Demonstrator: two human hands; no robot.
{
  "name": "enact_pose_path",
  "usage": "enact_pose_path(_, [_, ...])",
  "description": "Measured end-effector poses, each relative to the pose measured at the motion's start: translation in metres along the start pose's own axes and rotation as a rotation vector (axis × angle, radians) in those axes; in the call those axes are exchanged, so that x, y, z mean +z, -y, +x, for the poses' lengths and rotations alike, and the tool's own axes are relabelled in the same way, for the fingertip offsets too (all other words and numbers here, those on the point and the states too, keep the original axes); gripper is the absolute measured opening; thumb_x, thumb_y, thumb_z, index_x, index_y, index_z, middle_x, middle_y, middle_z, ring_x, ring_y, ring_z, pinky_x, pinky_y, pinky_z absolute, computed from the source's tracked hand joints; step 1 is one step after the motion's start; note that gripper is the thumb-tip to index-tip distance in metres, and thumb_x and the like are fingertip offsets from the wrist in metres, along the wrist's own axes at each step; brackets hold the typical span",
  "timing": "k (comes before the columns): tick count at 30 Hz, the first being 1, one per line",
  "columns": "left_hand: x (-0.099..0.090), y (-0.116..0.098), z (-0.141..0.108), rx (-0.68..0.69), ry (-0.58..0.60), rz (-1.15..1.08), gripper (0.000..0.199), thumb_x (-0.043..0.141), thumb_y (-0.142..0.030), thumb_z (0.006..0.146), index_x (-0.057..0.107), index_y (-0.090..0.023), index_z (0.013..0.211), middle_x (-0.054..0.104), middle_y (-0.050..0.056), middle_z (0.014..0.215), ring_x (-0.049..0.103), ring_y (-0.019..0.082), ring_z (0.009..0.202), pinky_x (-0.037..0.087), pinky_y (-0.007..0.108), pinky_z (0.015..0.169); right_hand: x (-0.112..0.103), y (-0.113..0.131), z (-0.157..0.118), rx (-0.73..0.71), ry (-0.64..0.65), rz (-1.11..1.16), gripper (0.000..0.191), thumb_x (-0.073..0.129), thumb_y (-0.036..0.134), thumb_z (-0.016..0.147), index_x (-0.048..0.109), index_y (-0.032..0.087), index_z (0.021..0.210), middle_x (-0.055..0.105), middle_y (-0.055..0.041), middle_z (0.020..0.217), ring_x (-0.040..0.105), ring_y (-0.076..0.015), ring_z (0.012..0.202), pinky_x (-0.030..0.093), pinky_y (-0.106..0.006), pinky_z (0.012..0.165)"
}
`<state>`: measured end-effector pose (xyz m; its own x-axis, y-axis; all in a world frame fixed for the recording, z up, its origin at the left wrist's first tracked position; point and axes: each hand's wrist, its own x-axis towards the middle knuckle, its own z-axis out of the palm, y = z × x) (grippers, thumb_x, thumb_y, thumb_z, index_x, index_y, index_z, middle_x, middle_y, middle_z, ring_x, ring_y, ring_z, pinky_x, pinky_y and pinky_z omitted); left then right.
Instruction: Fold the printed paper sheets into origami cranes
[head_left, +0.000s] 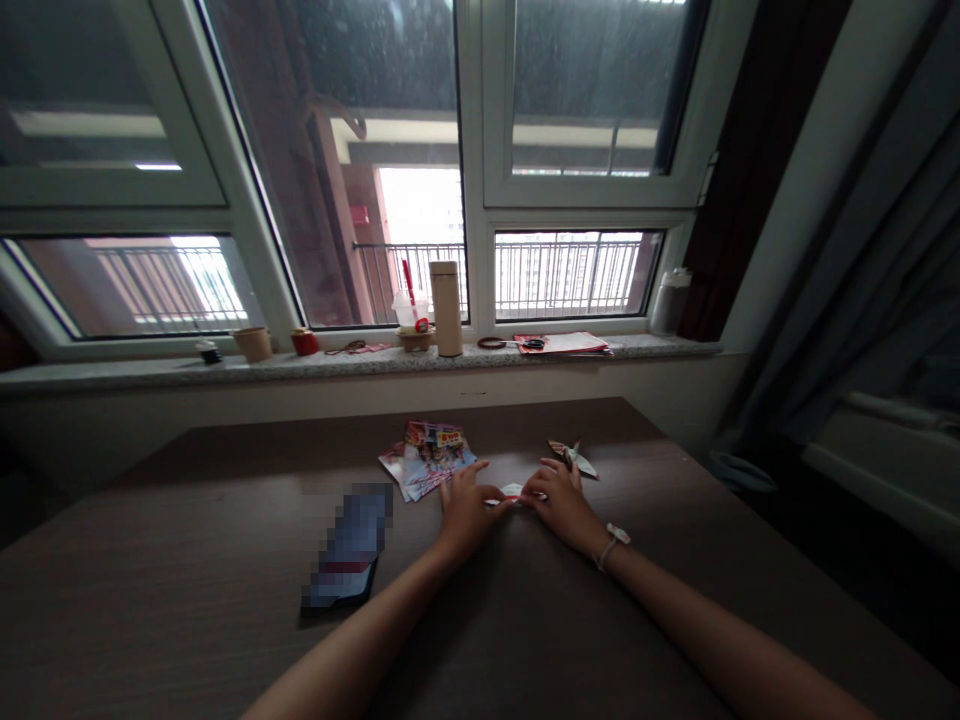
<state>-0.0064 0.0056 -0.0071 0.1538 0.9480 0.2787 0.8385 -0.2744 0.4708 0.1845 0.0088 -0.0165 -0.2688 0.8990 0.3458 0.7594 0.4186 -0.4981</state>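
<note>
Both hands on the folded paper, center of desk (pixel 525 640): left hand (pixel 465 510) pinching its left end, right hand (pixel 561 503) the right end. Paper (pixel 514 490) is white with red, mostly covered by fingers. Origami crane (pixel 577 459) just beyond right hand. Printed sheets (pixel 431 465) beside left, phone (pixel 349 555) further left, screen pixelated.

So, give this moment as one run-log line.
left hand: touching paper | right hand: touching paper | table: leaflets, phone, folded crane
</note>
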Motion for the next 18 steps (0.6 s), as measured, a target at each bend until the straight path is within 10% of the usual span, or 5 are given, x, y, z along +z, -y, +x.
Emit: enact_pose_path(18, [-0.0006,0.001,0.0058,-0.032,0.037,0.065,0.015,0.073,-0.039,0.079,0.077,-0.038,0.093,0.039,0.001,0.154,0.025,0.039,0.143,0.009,0.072,0.111,0.0049,-0.0017,0.0054,0.109,-0.005,0.069,0.02,0.06,0.038,0.088,0.07,0.022,0.082,0.069,-0.0063,0.106,0.036,-0.0347,0.134,-0.001,-0.066,0.111])
